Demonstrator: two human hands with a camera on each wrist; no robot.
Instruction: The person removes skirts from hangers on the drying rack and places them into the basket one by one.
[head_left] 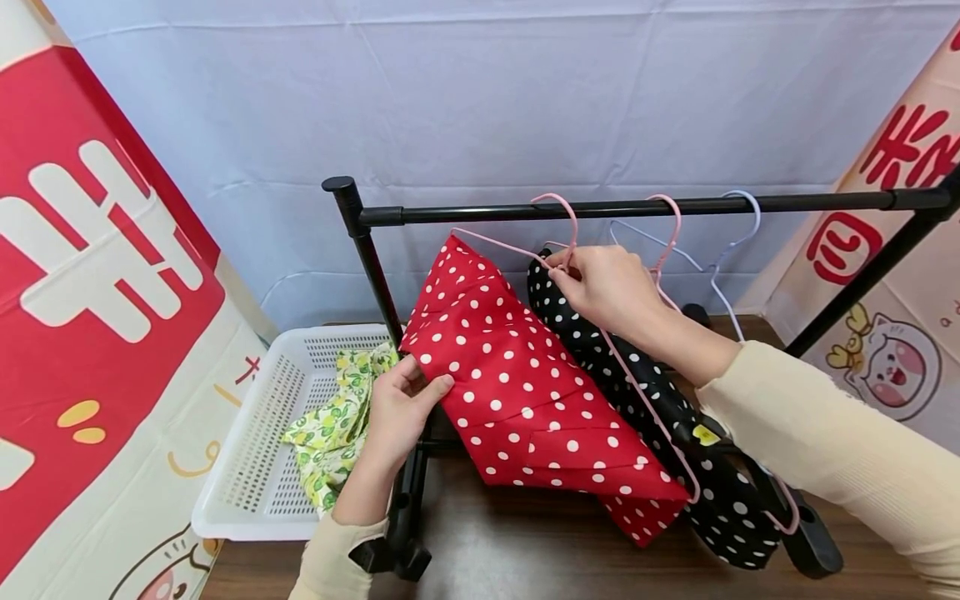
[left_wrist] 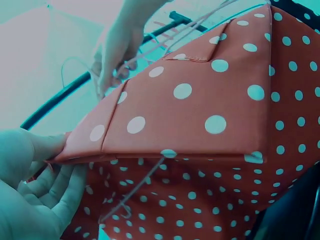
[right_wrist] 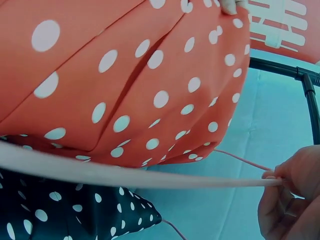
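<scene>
Red polka-dot cloth on a pink hanger, in front of the rack, hanger hook at the black rail. Left hand pinches the cloth's left edge between thumb and fingers; right hand grips the hanger just below its hook. Black dotted garment behind, to the right; white basket holding lemon-print cloth at left.

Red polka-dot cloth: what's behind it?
The red cloth partly covers a black polka-dot garment, which shows along its right side. Whatever lies directly behind the red cloth's middle is hidden.
</scene>
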